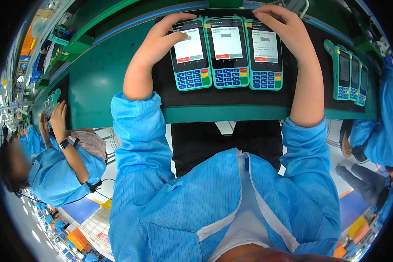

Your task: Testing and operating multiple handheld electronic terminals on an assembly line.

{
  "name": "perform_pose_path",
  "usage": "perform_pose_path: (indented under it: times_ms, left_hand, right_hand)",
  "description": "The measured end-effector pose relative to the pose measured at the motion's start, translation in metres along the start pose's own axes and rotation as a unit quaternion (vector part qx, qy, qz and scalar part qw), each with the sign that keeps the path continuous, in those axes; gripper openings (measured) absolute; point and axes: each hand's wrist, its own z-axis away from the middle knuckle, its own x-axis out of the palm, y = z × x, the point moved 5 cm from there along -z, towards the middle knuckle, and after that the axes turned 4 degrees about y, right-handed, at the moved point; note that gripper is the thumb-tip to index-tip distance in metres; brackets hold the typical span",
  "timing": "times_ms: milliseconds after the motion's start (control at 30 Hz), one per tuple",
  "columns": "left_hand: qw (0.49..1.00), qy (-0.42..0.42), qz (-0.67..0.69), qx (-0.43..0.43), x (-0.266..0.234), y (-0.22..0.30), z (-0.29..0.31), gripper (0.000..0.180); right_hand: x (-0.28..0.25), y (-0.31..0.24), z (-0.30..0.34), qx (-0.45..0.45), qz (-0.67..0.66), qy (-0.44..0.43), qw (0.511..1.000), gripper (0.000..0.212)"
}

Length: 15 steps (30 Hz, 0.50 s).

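Three card payment terminals stand side by side on a black mat (231,98), screens lit and keypads toward me. My left hand (168,35) is at the left terminal (193,78), its thumb over the lit screen and its other fingers reaching along the top edge. Thumb and fingers are apart, so the hand is open. The middle terminal (229,56) is untouched. My right hand (286,28) rests over the top right corner of the right terminal (265,78), open, with bent fingers and thumb by the top edge. The undersides of the fingers are hidden.
Further terminals (344,76) stand on the green bench (96,83) to the right. At the left, a co-worker in blue (65,174) has hands near other terminals (50,105). A green rail (105,15) runs along the back. Another person in blue (373,131) is at the right.
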Motion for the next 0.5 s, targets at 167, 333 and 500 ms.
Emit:
perform_pose_path:
  times_ms: [167,333,500]
  left_hand:
    - [1.000,0.001,0.001,-0.005,0.001,-0.002,0.000,0.049]
    - [1.000,0.002,0.002,-0.010,0.002,0.000,0.000,0.049]
    - [1.000,0.002,0.005,-0.016,0.001,-0.001,0.000,0.048]
  right_hand:
    - [0.007,-0.003,0.003,0.001,-0.014,-0.073,0.997,0.028]
    - [0.016,-0.010,0.009,-0.054,0.046,-0.047,0.996,0.030]
    - [0.019,-0.012,0.009,-0.071,0.059,-0.036,0.995,0.033]
